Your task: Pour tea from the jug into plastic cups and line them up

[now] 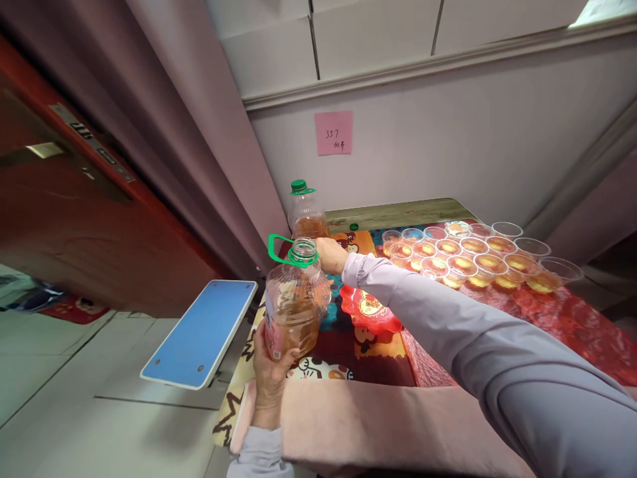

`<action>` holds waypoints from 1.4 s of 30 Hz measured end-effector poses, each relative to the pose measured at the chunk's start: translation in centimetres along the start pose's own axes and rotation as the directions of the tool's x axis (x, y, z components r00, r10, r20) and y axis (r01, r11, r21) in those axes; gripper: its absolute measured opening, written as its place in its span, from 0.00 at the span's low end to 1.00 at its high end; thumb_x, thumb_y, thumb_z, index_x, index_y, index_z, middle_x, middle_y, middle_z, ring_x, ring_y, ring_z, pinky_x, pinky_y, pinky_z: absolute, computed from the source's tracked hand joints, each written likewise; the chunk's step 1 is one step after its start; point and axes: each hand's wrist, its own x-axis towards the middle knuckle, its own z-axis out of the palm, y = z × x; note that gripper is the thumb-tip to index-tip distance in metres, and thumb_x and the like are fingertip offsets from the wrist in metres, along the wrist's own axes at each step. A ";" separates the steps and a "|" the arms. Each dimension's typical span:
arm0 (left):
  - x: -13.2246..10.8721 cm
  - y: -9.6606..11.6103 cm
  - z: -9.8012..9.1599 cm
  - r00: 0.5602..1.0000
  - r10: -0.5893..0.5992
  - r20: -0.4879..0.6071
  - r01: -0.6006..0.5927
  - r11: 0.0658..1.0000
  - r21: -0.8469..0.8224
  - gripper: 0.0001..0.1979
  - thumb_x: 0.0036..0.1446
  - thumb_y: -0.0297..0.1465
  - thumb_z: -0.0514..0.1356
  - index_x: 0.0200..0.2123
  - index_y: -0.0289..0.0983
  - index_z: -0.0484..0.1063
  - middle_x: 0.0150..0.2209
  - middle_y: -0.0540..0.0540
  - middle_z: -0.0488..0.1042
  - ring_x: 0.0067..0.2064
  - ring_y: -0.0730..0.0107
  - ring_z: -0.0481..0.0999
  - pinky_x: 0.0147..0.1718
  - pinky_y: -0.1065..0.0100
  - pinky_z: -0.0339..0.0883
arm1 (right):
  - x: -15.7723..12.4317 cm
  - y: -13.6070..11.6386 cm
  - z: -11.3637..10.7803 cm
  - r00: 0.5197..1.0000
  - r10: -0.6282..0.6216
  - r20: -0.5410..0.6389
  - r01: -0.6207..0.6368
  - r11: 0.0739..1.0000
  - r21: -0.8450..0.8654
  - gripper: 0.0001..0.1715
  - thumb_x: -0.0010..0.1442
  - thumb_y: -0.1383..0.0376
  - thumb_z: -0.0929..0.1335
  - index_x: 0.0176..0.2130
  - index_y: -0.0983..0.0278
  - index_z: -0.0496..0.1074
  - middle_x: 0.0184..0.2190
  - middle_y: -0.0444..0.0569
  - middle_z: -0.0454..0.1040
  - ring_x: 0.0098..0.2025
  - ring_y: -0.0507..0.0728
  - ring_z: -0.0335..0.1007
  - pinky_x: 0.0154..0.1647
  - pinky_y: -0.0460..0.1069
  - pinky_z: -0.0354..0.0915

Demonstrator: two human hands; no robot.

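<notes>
Low on the side of an open plastic bottle [293,312], the left hand [271,380] is wrapped around it, grasping it near the base. Up beyond its neck is the right hand [332,255], with its fingers hidden behind the bottle, so I cannot tell whether they grip anything. The bottle stands between the two hands, upright or nearly so, with a green handle [273,248] at its neck and no cap on. Just past the right hand is a second bottle [309,212], its green top in place, with amber drink inside.

Right of that hand and a little beyond it, a loose green cap [353,227] lies on the counter [398,214]. Below the right forearm sits a red wavy-edged dish [371,309]. Farther right of the hands, clear cups [462,265] stand close together in rows on a red sheet [592,325].

As for progress, the open bottle is uncapped and most cups already hold amber drink; for those at the far back I cannot be sure. Drink is left in both bottles, and the second looks unopened. Left of the hands, away from the counter, is a blue board [202,335].
</notes>
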 end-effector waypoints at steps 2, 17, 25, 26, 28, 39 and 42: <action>0.0 0.0 0.0 0.999 -0.035 0.030 0.036 0.999 -0.039 0.55 0.42 0.50 0.80 0.71 0.42 0.66 0.67 0.35 0.75 0.68 0.36 0.75 0.66 0.42 0.70 | 0.0 0.2 0.1 0.999 0.016 -0.045 -0.015 1.000 0.011 0.14 0.74 0.64 0.70 0.53 0.64 0.84 0.51 0.60 0.87 0.54 0.66 0.84 0.51 0.51 0.71; 0.0 1.0 0.6 0.999 -0.034 0.037 0.036 0.998 -0.044 0.54 0.43 0.50 0.79 0.71 0.42 0.66 0.67 0.35 0.73 0.67 0.38 0.75 0.66 0.43 0.70 | -11.0 7.7 -3.1 0.844 -0.048 -0.534 0.088 0.995 0.050 0.08 0.71 0.65 0.71 0.42 0.60 0.84 0.40 0.49 0.82 0.38 0.56 0.75 0.41 0.49 0.65; 0.4 0.0 1.3 0.998 0.052 0.041 -0.050 0.998 -0.041 0.53 0.44 0.51 0.79 0.70 0.42 0.66 0.65 0.34 0.74 0.65 0.40 0.77 0.64 0.44 0.72 | -19.7 9.0 4.2 0.958 0.012 -0.288 -0.010 1.000 0.008 0.12 0.76 0.65 0.69 0.43 0.60 0.84 0.51 0.54 0.84 0.43 0.57 0.82 0.41 0.49 0.70; 0.4 -0.1 1.3 0.997 0.059 0.044 -0.057 0.997 -0.046 0.53 0.44 0.50 0.79 0.71 0.42 0.66 0.66 0.34 0.74 0.66 0.40 0.76 0.65 0.44 0.72 | -19.9 9.0 4.8 0.962 0.038 -0.270 -0.039 0.999 0.002 0.12 0.76 0.65 0.69 0.43 0.61 0.84 0.52 0.54 0.84 0.43 0.57 0.82 0.40 0.49 0.70; 0.4 -0.2 1.4 0.997 0.063 0.043 -0.061 0.997 -0.050 0.52 0.45 0.48 0.79 0.71 0.42 0.66 0.67 0.33 0.73 0.67 0.40 0.76 0.66 0.43 0.71 | -20.0 9.0 5.6 0.966 0.088 -0.244 -0.092 0.996 -0.005 0.09 0.74 0.66 0.70 0.45 0.61 0.84 0.54 0.54 0.83 0.43 0.58 0.83 0.40 0.49 0.71; 0.7 0.0 1.7 0.993 0.100 0.063 -0.096 0.994 -0.057 0.51 0.47 0.48 0.79 0.70 0.42 0.65 0.69 0.32 0.71 0.71 0.41 0.72 0.71 0.43 0.64 | -20.3 8.5 6.7 0.893 0.347 -0.286 -0.348 0.936 0.050 0.55 0.62 0.49 0.81 0.76 0.65 0.64 0.71 0.68 0.71 0.64 0.74 0.78 0.59 0.62 0.76; 0.8 0.4 1.8 0.993 0.108 0.048 -0.105 0.993 -0.050 0.51 0.45 0.48 0.80 0.68 0.41 0.66 0.68 0.32 0.73 0.69 0.42 0.74 0.71 0.43 0.65 | -19.0 8.2 7.6 0.873 0.421 -0.245 -0.391 0.906 0.161 0.54 0.62 0.52 0.81 0.75 0.67 0.63 0.70 0.70 0.72 0.71 0.75 0.72 0.67 0.64 0.72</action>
